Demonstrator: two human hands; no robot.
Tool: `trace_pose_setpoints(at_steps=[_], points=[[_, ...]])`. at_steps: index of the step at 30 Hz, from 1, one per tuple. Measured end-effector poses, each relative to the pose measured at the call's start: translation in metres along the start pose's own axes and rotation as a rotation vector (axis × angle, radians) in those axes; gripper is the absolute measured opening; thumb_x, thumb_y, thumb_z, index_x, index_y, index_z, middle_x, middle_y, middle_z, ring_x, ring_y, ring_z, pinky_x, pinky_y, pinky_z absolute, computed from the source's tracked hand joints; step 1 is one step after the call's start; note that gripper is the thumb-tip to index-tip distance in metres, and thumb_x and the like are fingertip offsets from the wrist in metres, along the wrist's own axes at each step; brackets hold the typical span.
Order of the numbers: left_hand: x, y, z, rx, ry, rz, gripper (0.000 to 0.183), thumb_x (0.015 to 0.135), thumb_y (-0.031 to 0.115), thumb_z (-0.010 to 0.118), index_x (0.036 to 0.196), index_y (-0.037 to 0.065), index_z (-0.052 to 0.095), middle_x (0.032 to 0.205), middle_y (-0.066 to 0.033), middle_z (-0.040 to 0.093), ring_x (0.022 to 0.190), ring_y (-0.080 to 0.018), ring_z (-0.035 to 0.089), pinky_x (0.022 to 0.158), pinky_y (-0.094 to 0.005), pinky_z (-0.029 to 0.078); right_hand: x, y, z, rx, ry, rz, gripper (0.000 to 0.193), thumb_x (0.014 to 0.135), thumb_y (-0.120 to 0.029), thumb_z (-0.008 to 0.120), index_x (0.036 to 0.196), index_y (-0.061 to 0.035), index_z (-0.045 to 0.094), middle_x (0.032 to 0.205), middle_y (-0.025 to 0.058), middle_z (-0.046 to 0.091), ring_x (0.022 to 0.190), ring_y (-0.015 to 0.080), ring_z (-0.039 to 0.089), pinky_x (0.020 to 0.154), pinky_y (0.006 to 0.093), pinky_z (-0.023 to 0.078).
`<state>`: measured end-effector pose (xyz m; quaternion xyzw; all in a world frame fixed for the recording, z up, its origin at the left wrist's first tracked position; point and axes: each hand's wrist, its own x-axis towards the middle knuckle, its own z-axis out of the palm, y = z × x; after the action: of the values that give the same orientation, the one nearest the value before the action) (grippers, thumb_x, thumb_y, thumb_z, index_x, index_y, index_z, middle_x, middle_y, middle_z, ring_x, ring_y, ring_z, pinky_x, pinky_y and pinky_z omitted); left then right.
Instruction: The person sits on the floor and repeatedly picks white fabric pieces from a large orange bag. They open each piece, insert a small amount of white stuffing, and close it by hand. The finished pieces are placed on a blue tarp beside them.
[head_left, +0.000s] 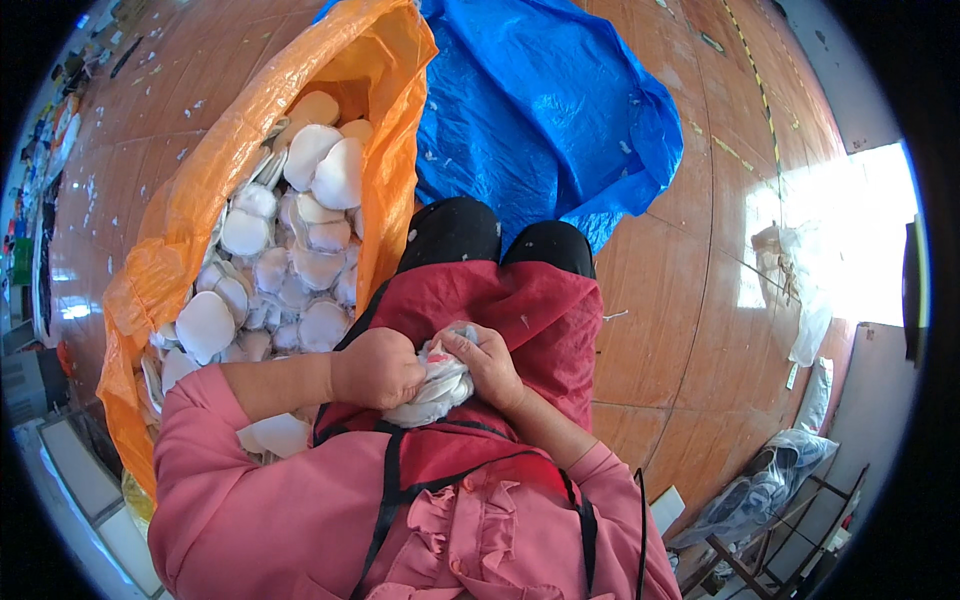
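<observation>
Count: one white bundle, two bare hands, one orange sack, one blue plastic sheet; the white pads are overlapping and too many to count.
Bundle look: soft, crumpled, white to greyish, with many folds and one small red patch near its top.
Bundle place: above the red apron, near its middle.
Left hand: curled into a fist, closed on the left edge of the bundle; its fingertips are hidden.
Right hand: pinching the bundle's upper right part, the thumb pressed on top.
White pads: rounded, flat, in a loose heap left of the apron.
Orange sack: left of the apron, mouth wide, around the pads.
Blue plastic sheet: beyond the apron, wrinkled, on the floor.
</observation>
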<state>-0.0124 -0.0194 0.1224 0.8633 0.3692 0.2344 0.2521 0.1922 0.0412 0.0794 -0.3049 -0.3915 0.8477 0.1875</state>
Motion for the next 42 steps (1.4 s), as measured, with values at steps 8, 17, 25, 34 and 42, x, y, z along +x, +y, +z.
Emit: trace_pose_setpoints(at_steps=[8, 17, 25, 34, 42], points=[[-0.003, -0.004, -0.001, 0.139, -0.022, 0.049, 0.017, 0.072, 0.022, 0.063, 0.065, 0.012, 0.052, 0.065, -0.005, 0.054, 0.063, -0.0244, 0.057, 0.057, -0.0382, 0.045, 0.01, 0.011, -0.012, 0.225, 0.028, 0.207, 0.025, 0.1, -0.021, 0.054, 0.098, 0.0013, 0.064, 0.093, 0.0083, 0.068, 0.084, 0.017, 0.064, 0.08, 0.03, 0.051], [0.018, -0.001, -0.004, -0.312, 0.287, -0.386, 0.02, 0.08, 0.01, 0.074, 0.093, 0.002, 0.061, 0.095, -0.0116, 0.062, 0.089, -0.0303, 0.062, 0.079, -0.0365, 0.051, 0.017, -0.006, -0.017, -0.391, 0.135, -0.103, 0.025, 0.1, -0.024, 0.055, 0.099, -0.0008, 0.064, 0.09, 0.005, 0.067, 0.083, 0.0129, 0.062, 0.077, 0.0277, 0.049], [0.029, 0.012, -0.015, -0.298, 0.263, -0.481, 0.03, 0.079, 0.019, 0.078, 0.096, 0.002, 0.062, 0.096, -0.0117, 0.062, 0.089, -0.0291, 0.064, 0.08, -0.037, 0.051, 0.016, -0.013, -0.001, -0.728, 0.347, -0.308, 0.023, 0.093, -0.023, 0.062, 0.089, -0.0003, 0.066, 0.085, 0.0153, 0.067, 0.078, 0.0279, 0.065, 0.071, 0.0373, 0.05], [0.03, 0.026, -0.001, -0.064, 0.149, -0.509, 0.035, 0.075, 0.019, 0.079, 0.1, 0.004, 0.06, 0.097, -0.011, 0.059, 0.091, -0.0307, 0.06, 0.082, -0.0404, 0.049, 0.02, -0.002, -0.005, -0.621, 0.383, -0.228, 0.023, 0.094, -0.021, 0.061, 0.092, 0.0013, 0.067, 0.079, 0.0102, 0.069, 0.072, 0.0159, 0.064, 0.067, 0.0313, 0.05], [0.027, 0.038, 0.005, 0.077, 0.103, -0.497, 0.027, 0.08, 0.011, 0.07, 0.104, 0.004, 0.06, 0.097, -0.0117, 0.055, 0.086, -0.0315, 0.056, 0.077, -0.0427, 0.046, 0.016, -0.001, -0.005, -0.405, 0.317, -0.025, 0.023, 0.096, -0.022, 0.06, 0.099, 0.0006, 0.066, 0.086, 0.0073, 0.069, 0.076, 0.0148, 0.064, 0.069, 0.0294, 0.051]])
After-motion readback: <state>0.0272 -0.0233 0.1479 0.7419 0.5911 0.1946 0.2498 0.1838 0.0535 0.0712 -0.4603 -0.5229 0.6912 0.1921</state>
